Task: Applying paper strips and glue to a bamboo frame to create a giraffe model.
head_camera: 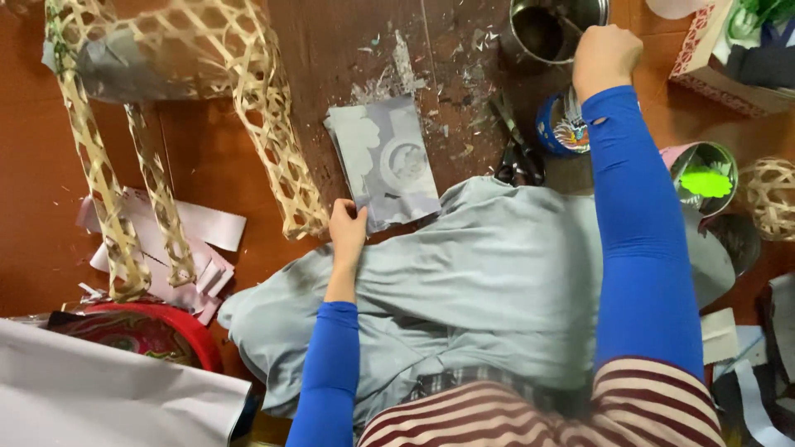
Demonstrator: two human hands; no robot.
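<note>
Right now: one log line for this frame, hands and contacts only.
left hand: pinching grey paper sheet edge | right hand: fist at metal pot rim, contents hidden | scissors: untouched

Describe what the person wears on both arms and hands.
Both arms wear snug bright blue stretch sleeves ending at the wrist. The right sleeve has a small hole near its cuff; the left sleeve looks intact. The left hand and right hand are bare: no gloves or rings visible.
</note>
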